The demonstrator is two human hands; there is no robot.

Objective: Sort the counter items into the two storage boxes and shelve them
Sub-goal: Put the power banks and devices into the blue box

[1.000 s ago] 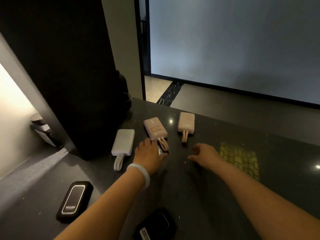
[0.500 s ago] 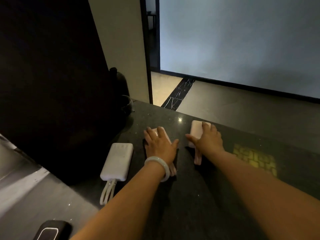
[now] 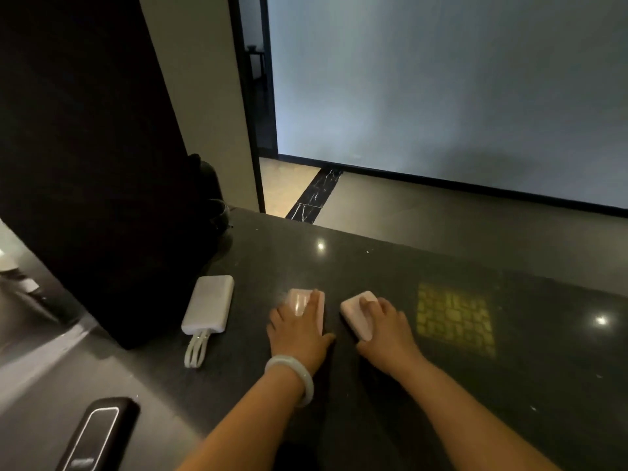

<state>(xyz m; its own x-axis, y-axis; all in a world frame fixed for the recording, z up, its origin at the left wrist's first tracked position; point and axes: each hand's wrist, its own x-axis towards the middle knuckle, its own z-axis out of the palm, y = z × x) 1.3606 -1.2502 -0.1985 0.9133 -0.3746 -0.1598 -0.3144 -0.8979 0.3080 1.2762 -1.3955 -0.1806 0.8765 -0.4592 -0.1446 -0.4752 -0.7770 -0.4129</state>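
Two pale pink, rounded rectangular plastic power banks lie on the dark speckled stone counter (image 3: 424,266), one under each hand. The left pink power bank (image 3: 317,302) sits flat beneath the left hand (image 3: 299,329), whose fingers spread over its top, the thumb out to the right against the counter. The right pink power bank (image 3: 355,312) is tipped slightly, its near end under the right hand (image 3: 387,329), the fingers curling over its far edge. Neither looks lifted; whether either grasp has closed is unclear.

This seems the pick-up step of the sorting. The next move calls for firm closure round each body, a lift, and a carry to a storage box, none of which is in view.

Left of the left hand rests a white rectangular power bank with looped cable (image 3: 209,309); nearer the body, a glossy black oblong device (image 3: 97,433). Right of the right hand glows a yellow patterned patch (image 3: 455,319). Both forearms reach forward, a pale jade-like bangle (image 3: 294,375) on the left wrist.
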